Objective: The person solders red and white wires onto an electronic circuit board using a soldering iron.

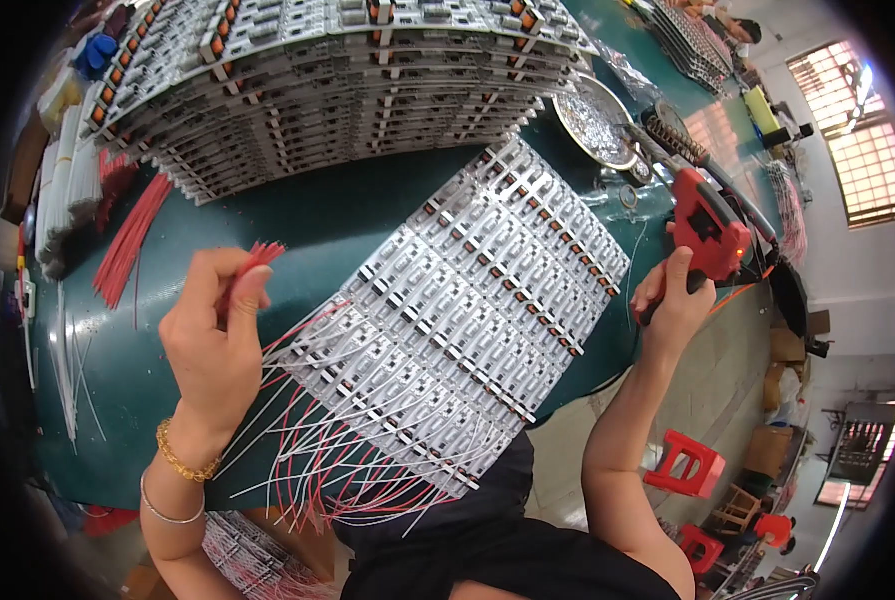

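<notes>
a small bundle of thin red wires (257,264) is gripped by the curled fingers and thumb of the left hand (210,325), above the smooth dark green surface (313,222). a red and black gun-shaped tool (710,232) is held near the surface's right edge by the right hand (676,300), with the fingers wrapped around the handle; whether a trigger is pressed cannot be told. a slanted sheet of white circuit boards (465,318) is carried by the surface between the hands, its nearest corner extended past the near edge. long white and red strands (353,432) are spread over its near left end. a tall stack of similar sheets (368,115) is set toward the far edge. loose red wires (133,243) are laid toward the left edge.
</notes>
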Demonstrator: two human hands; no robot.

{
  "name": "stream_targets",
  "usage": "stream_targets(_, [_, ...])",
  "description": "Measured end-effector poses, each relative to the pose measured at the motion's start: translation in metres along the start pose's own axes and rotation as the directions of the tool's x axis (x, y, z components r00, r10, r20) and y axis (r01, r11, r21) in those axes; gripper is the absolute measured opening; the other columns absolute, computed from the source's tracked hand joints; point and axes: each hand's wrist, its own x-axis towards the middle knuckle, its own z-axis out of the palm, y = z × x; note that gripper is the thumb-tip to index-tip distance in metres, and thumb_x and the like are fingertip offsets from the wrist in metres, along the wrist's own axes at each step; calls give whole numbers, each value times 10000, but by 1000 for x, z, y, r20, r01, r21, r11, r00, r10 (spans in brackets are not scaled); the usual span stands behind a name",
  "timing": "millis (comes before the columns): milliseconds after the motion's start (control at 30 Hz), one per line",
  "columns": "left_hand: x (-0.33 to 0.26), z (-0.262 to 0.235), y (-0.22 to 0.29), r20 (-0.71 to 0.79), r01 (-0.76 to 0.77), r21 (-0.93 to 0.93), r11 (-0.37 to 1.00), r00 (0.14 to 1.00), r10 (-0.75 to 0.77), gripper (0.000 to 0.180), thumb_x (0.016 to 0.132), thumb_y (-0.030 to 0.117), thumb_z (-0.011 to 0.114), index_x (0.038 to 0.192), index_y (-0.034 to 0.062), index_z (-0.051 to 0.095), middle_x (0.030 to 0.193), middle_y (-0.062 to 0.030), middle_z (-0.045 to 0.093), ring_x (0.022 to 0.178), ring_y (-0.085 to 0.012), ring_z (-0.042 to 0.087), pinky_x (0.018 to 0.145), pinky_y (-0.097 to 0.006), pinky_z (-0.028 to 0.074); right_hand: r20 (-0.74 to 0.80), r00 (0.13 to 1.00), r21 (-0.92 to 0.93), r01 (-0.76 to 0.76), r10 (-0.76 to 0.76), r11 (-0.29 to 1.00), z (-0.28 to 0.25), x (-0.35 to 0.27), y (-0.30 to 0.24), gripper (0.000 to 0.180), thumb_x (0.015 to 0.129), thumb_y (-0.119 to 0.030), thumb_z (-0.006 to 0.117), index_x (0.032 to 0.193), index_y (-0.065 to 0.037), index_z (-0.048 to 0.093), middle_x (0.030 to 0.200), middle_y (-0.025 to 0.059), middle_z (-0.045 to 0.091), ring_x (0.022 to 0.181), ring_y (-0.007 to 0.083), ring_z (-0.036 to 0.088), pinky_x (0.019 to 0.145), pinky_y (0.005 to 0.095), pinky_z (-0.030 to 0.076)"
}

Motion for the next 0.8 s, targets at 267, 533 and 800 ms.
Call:
stream_targets(267, [-3, 3, 16, 239, 141, -125, 982, 965, -108, 62, 859, -18, 625, 898, -20, 577, 677, -71, 637, 577, -89, 611, 504, -213, 439, 167, 984, 366, 2, -67, 931, -22, -48, -13, 664, 939, -491, 513, 1255, 86, 423, 486, 8, 401, 337, 106, 385, 353, 252, 348])
stream_targets(533, [-8, -3, 25, 308, 190, 28, 981, 932, -189, 96, 823, 43, 655, 844, -4, 574, 615, -65, 585, 474, -95, 476, 468, -249, 383, 322, 931, 361, -290, 173, 886, -12, -131, -36, 914, 815, -682, 558, 1244, 107, 391, 460, -36, 394, 345, 92, 411, 373, 232, 379])
stream_targets(800, [-8, 5, 21, 387, 87, -4, 996, 919, -78, 135, 776, 62, 680, 810, -26, 583, 763, -141, 537, 650, -289, 548, 599, -366, 427, 567, 806, 292, -392, 172, 872, -19, -157, -50, 955, 758, -692, 617, 1244, 100, 400, 455, -30, 408, 353, 100, 432, 386, 236, 377])
